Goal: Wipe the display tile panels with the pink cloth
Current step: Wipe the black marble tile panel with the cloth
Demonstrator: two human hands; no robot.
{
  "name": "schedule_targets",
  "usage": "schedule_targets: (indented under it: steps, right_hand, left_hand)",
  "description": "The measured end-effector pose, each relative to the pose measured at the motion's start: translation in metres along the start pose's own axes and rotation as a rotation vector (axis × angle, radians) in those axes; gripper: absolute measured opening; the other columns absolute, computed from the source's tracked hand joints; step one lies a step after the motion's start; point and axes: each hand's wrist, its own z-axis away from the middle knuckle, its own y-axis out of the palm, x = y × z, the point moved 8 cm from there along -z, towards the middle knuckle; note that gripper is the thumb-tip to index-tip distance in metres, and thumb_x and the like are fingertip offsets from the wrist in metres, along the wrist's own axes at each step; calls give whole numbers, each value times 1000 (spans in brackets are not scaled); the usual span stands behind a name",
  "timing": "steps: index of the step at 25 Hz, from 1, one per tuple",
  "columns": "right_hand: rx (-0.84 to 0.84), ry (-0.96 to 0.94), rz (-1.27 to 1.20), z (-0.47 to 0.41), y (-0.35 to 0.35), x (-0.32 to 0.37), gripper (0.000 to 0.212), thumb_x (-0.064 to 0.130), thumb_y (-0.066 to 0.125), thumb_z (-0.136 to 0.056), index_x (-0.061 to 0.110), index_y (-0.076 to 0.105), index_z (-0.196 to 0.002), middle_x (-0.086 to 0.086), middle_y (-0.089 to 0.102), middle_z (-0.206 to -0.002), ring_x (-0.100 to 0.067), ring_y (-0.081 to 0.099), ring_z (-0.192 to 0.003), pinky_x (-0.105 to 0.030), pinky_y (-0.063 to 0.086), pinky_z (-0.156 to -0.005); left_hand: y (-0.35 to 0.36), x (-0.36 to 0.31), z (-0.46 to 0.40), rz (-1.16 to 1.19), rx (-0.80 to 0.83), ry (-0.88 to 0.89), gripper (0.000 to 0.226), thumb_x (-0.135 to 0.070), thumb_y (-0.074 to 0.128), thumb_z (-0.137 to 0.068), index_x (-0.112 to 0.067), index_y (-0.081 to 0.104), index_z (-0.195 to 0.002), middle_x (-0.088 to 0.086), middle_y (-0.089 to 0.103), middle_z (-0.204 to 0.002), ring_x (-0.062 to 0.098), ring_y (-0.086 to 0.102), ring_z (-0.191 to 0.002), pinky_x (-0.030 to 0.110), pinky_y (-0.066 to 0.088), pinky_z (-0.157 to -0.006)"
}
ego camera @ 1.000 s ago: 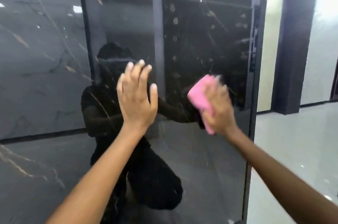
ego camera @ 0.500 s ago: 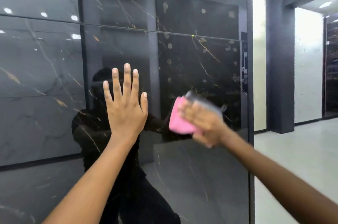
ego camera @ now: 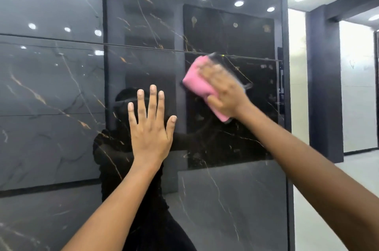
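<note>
A glossy dark marble-look tile panel (ego camera: 235,199) with gold veins fills most of the view and mirrors the room. My left hand (ego camera: 151,127) lies flat on it near the middle, fingers straight and spread. My right hand (ego camera: 223,90) presses a folded pink cloth (ego camera: 199,84) against the panel up and to the right, just under a thin horizontal joint line (ego camera: 143,47). The right hand is motion-blurred; its fingers cover the cloth's right half and its thumb wraps the lower edge.
The panel ends at a dark vertical edge (ego camera: 286,107) on the right. Beyond it lie a pale floor (ego camera: 336,189), a dark pillar (ego camera: 324,86) and white wall panels (ego camera: 356,86). A second dark panel (ego camera: 47,86) stands to the left.
My right hand has carried the pink cloth upward along the panel to the joint line. My left hand stays flat on the panel. The view has tilted upward.
</note>
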Motion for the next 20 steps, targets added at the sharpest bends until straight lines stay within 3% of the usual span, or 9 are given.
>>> schedule_targets:
  steps: [3,5,8,10,12,14,16,18,20]
  right_hand:
    - [-216,841,-116,34,-22,-121,64,27,39,-88,10,30,-150,-10,29,-156,-26,27,-143,-44,27,-116]
    - [-309,1097,-108,99,-19,-121,62,32,39,-95,13,24,-152,-6,22,-159,-24,21,-146,-48,26,-118]
    - [-162,948,-148,208,10,-26,66,26,47,-92,14,23,-152,-2,17,-160,-23,17,-148,-48,22,-119]
    - [-52,847,-85,252,20,18,63,29,48,-91,17,26,-149,1,16,-157,-28,27,-143,-51,35,-112]
    - [-119,833,-11,215,2,-24,57,39,43,-94,18,31,-145,-3,20,-153,-30,38,-135,-52,45,-102]
    - [-115,874,-49,138,-20,-100,57,41,40,-95,12,34,-145,-8,24,-153,-29,38,-135,-50,42,-106]
    - [-137,922,-99,86,-39,-164,56,32,43,-95,9,32,-146,-9,28,-152,-27,34,-136,-45,33,-114]
    - [-144,978,-102,99,-37,-171,59,22,46,-98,11,22,-151,-5,23,-157,-24,28,-141,-30,22,-115]
    - [-152,1015,-147,170,-22,-116,63,27,44,-98,19,16,-154,0,18,-160,-24,27,-144,-34,26,-114]
  left_hand:
    - [-3,4,2,-12,-22,-15,63,-47,14,-103,-13,21,-155,9,13,-164,31,7,-150,48,1,-120]
    - [-7,6,-2,18,-35,-44,62,-44,22,-102,-12,24,-155,9,16,-163,31,10,-150,45,-1,-120]
    - [-2,-21,-5,59,-5,37,63,-42,28,-100,-11,24,-154,10,17,-163,29,10,-150,44,-5,-120]
    - [9,-45,1,-7,35,120,65,-46,23,-99,-15,18,-156,9,11,-164,32,4,-150,48,-6,-119]
    - [18,-52,4,-67,46,112,66,-49,17,-99,-18,12,-157,8,5,-165,34,0,-151,52,-9,-118]
    - [22,-52,5,-74,38,100,66,-48,17,-99,-18,13,-157,8,4,-165,35,0,-151,52,-10,-118]
    - [20,-51,7,-73,16,96,65,-47,20,-99,-17,15,-157,8,6,-165,35,2,-151,51,-9,-119]
    - [19,-53,7,-69,-2,95,65,-46,22,-99,-17,17,-157,9,7,-164,35,3,-151,51,-7,-119]
    - [19,-53,5,-59,-15,92,65,-46,25,-99,-16,18,-157,9,8,-164,35,3,-150,51,-6,-119]
